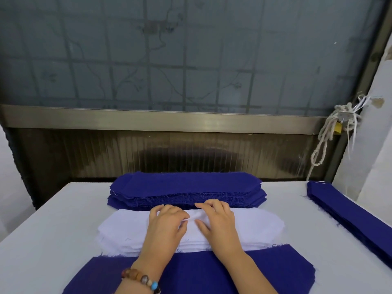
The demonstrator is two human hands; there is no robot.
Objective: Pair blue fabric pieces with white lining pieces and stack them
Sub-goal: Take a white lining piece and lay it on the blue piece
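The left hand (165, 227) pinches a fold in the top of the white lining stack (256, 228). On the same stack, the right hand (219, 222) presses loosely, unclenched. A blue fabric stack (186, 187) lies just beyond.

Worn: one beaded bracelet (141, 280) on the left wrist, made of round brown wood-toned beads with one mottled grey-brown bead, one turquoise bead and one dark bead beside it; both forearms bare.

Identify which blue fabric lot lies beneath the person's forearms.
The near blue fabric, closest to the camera, in front of the white lining stack. The far blue stack sits behind it; the narrow blue stack lies off to the right.
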